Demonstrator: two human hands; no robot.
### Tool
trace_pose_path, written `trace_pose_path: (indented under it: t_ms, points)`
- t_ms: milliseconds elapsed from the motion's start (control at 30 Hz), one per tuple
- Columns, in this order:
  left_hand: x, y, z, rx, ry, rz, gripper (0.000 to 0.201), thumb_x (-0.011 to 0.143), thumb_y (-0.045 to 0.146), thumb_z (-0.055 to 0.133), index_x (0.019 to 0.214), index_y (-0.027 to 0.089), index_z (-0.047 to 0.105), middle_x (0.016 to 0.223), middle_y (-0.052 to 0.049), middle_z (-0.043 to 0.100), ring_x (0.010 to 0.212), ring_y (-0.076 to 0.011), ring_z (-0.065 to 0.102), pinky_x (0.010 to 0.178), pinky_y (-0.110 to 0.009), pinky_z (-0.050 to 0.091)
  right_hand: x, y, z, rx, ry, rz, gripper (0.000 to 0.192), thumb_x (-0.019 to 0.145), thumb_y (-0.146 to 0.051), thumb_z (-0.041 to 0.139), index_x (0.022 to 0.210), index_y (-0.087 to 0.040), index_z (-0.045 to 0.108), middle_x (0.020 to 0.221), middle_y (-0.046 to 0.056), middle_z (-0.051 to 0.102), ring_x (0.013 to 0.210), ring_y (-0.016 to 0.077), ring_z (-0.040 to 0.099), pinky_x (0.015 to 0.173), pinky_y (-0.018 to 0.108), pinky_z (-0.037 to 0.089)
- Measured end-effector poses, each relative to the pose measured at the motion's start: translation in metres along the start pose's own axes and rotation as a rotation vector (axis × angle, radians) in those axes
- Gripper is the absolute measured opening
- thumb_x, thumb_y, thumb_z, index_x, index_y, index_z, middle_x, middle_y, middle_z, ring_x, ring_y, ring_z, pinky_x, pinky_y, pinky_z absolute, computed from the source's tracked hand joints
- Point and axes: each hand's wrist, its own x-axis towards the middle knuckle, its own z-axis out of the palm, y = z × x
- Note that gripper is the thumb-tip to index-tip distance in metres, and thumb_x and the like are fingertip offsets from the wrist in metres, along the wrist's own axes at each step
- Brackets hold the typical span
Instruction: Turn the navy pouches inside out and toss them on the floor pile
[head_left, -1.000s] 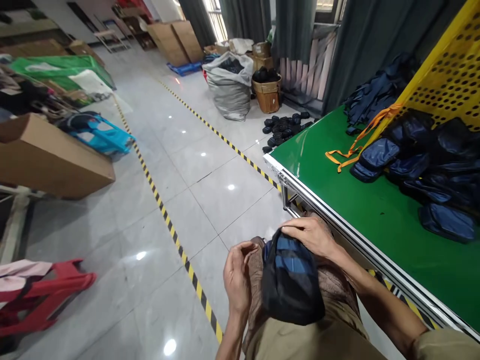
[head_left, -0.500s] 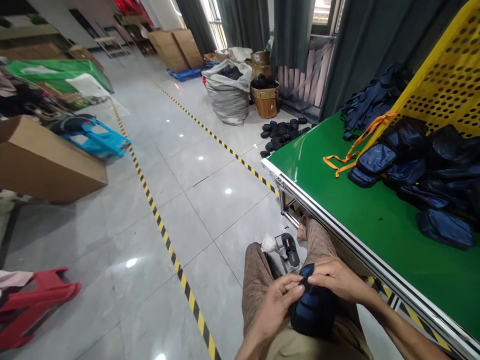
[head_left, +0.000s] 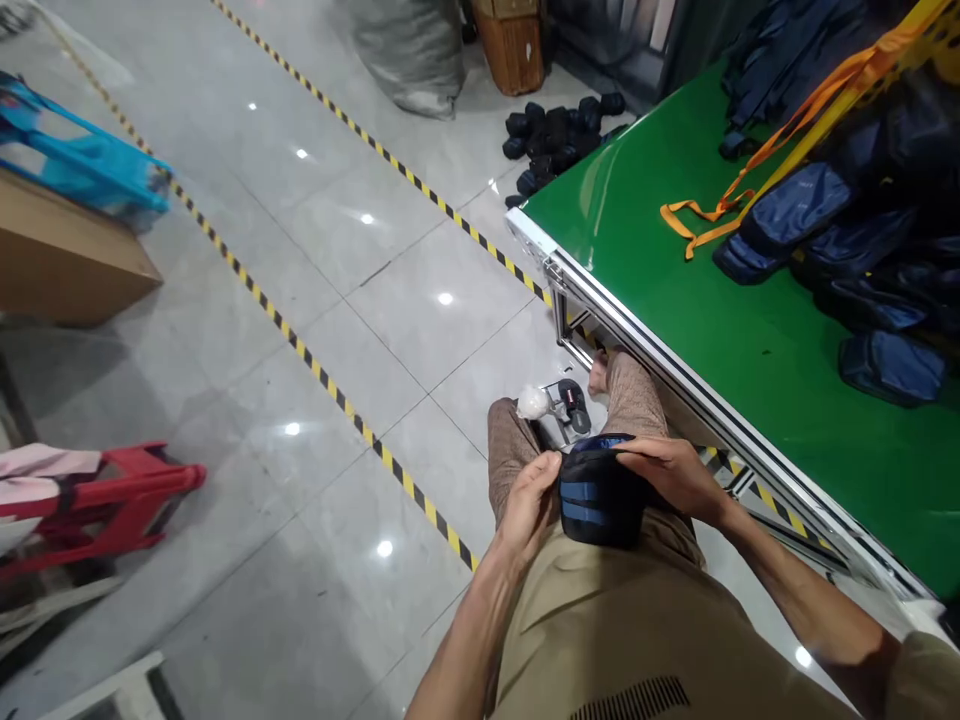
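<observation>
A small dark pouch (head_left: 600, 505) with blue straps across its front rests on my lap, its blue-lined top partly showing. My left hand (head_left: 531, 495) grips the pouch's left edge between thumb and fingers. At its upper right edge, my right hand (head_left: 671, 470) is closed on the rim, with the fingertips partly hidden by the pouch. To my right, several similar dark blue pouches (head_left: 892, 370) lie piled on the green tabletop (head_left: 645, 230).
An orange strap (head_left: 697, 240) hangs off a yellow frame on the table. Black pouches (head_left: 555, 135) lie on the floor beyond its corner. A sandal (head_left: 574, 405) is near my feet. At left are a red stool (head_left: 142, 500), a cardboard box (head_left: 67, 255) and a blue stool (head_left: 82, 150).
My view has tilted down. My hands, together at the pouch's top before, have moved apart to its two sides, and the blue-lined top now shows between them.
</observation>
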Motion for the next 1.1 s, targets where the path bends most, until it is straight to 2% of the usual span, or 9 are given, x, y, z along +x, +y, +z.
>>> trace_pose_path:
  t_ms: [200,300,367,500,567,700,867,967,1100]
  points:
    - [0.004,-0.004,0.001,-0.011,-0.025,-0.010,0.060,0.073,0.060,0.109,0.079,0.018,0.067,0.072,0.004,0.059,0.065,-0.0103,0.050,0.065,-0.024,0.043,-0.007,-0.016,-0.018,0.296,-0.207,0.170,0.042,0.094,-0.065,0.092,0.108,-0.026,0.097,0.101,0.007,0.091,0.093,0.0281,0.084,0.086,0.036,0.067]
    - [0.000,-0.004,0.004,-0.005,-0.001,0.014,0.061,0.074,0.061,0.108,0.080,0.018,0.066,0.072,0.005,0.058,0.064,-0.0096,0.048,0.063,-0.023,0.042,-0.005,-0.013,-0.021,0.355,-0.197,0.197,0.045,0.092,-0.068,0.093,0.107,-0.025,0.096,0.102,0.007,0.090,0.091,0.0261,0.083,0.082,0.034,0.065]
    - [-0.003,-0.003,0.006,-0.010,0.020,0.035,0.060,0.076,0.061,0.107,0.081,0.018,0.065,0.072,0.005,0.057,0.065,-0.0096,0.048,0.063,-0.023,0.042,-0.003,-0.008,-0.019,0.327,-0.111,0.211,0.045,0.095,-0.068,0.089,0.112,-0.026,0.094,0.107,0.007,0.090,0.096,0.0266,0.083,0.086,0.036,0.066]
    - [-0.007,-0.002,0.012,-0.043,0.053,0.074,0.060,0.075,0.060,0.108,0.082,0.019,0.065,0.073,0.005,0.056,0.067,-0.0099,0.049,0.064,-0.022,0.044,0.006,0.007,-0.014,0.039,0.252,0.197,0.042,0.108,-0.063,0.073,0.126,-0.029,0.088,0.125,0.008,0.088,0.112,0.0295,0.081,0.104,0.043,0.062]
    - [-0.006,-0.003,0.015,-0.058,0.075,0.088,0.061,0.073,0.059,0.109,0.081,0.018,0.065,0.073,0.005,0.056,0.068,-0.0097,0.049,0.065,-0.021,0.045,0.011,0.018,-0.014,-0.021,0.302,0.200,0.044,0.109,-0.065,0.068,0.125,-0.028,0.085,0.131,0.009,0.085,0.120,0.0313,0.077,0.110,0.045,0.058]
    - [0.000,-0.009,0.014,-0.053,0.098,0.096,0.059,0.072,0.057,0.111,0.082,0.018,0.067,0.077,0.005,0.059,0.072,-0.0093,0.052,0.071,-0.020,0.051,0.015,0.031,-0.018,0.133,0.084,0.246,0.057,0.112,-0.074,0.059,0.095,-0.023,0.077,0.105,0.006,0.079,0.104,0.0275,0.070,0.099,0.040,0.053]
    - [0.015,-0.013,0.004,0.040,0.103,0.054,0.059,0.078,0.059,0.107,0.117,0.021,0.083,0.102,-0.001,0.077,0.085,-0.0128,0.069,0.078,-0.022,0.058,0.009,0.025,-0.023,0.624,-0.063,0.408,0.052,0.090,-0.066,0.095,0.106,-0.022,0.074,0.090,-0.003,0.068,0.080,0.0163,0.057,0.072,0.028,0.042]
    - [0.021,-0.009,0.001,0.147,0.004,-0.036,0.059,0.082,0.057,0.105,0.123,0.021,0.084,0.106,-0.005,0.081,0.091,-0.0177,0.074,0.080,-0.025,0.060,0.012,0.022,-0.023,0.840,-0.124,0.445,0.055,0.070,-0.050,0.106,0.102,-0.021,0.072,0.090,-0.003,0.070,0.080,0.0151,0.060,0.072,0.025,0.043]
    - [0.026,0.001,-0.001,0.359,-0.181,-0.026,0.050,0.086,0.059,0.102,0.105,0.017,0.081,0.082,0.000,0.070,0.073,-0.0116,0.059,0.068,-0.020,0.047,0.026,0.030,-0.023,0.771,-0.167,0.429,0.050,0.061,-0.038,0.104,0.092,-0.023,0.068,0.084,-0.005,0.069,0.074,0.0138,0.058,0.066,0.024,0.041]
